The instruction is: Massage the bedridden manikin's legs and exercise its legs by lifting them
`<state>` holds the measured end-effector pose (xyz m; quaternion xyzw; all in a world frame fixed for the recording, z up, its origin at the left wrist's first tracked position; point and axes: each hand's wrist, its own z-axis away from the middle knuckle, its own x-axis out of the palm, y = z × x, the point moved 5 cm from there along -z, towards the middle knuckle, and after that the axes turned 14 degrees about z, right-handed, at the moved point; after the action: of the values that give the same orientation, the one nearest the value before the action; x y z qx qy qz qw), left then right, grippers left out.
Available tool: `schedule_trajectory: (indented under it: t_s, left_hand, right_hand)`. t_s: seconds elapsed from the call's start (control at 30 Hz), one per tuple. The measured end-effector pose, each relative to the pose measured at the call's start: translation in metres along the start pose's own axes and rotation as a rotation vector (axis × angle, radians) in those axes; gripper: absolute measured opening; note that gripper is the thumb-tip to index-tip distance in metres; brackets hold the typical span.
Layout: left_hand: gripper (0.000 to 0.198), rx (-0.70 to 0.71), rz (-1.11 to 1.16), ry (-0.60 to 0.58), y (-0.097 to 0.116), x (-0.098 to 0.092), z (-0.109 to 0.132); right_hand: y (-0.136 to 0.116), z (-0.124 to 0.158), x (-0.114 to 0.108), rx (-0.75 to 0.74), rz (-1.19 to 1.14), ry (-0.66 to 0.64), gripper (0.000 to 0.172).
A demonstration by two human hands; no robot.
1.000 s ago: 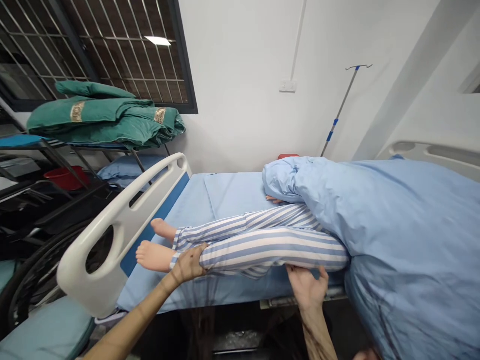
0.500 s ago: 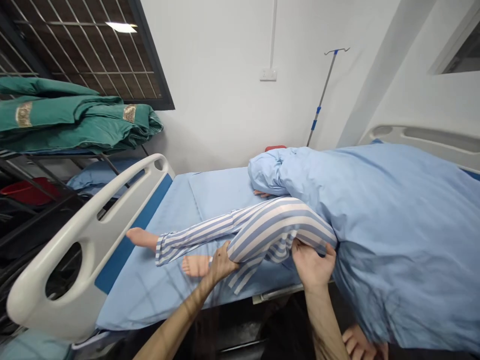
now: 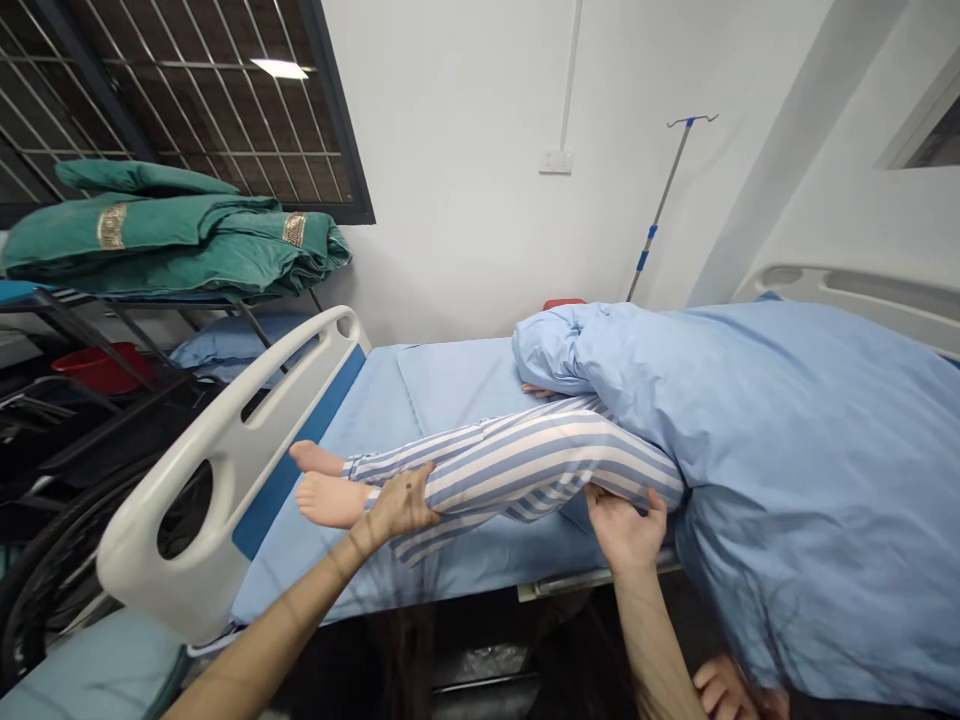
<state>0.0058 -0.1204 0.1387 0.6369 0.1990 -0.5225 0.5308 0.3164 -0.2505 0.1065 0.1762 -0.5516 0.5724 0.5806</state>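
Hands both on the manikin's near leg (image 3: 525, 465): left hand (image 3: 401, 503) wraps the shin just above the ankle, right hand (image 3: 626, 530) cups under the thigh beside the blanket (image 3: 787, 420) edge. I judge the leg nearly straight, held just off the bed (image 3: 450, 385), not yet laid down.

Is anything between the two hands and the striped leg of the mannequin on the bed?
Nothing visible. The left hand grips the blue-and-white striped trouser leg directly near the ankle, and the right hand holds it from beneath near its upper end, just beside the edge of the light blue fabric quilt.
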Motion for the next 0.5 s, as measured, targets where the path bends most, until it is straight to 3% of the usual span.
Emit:
schedule_trajectory:
  t_s: [0.23, 0.5]
  left_hand:
    - [0.082, -0.068, -0.205, -0.065, -0.047, -0.028, 0.013]
    - [0.071, -0.062, -0.384, -0.146, -0.051, -0.046, 0.030]
  right_hand:
    - [0.044, -0.013, -0.023, 0.032, 0.062, -0.033, 0.033]
    - [0.082, -0.036, -0.069, 0.014, 0.232, -0.038, 0.031]
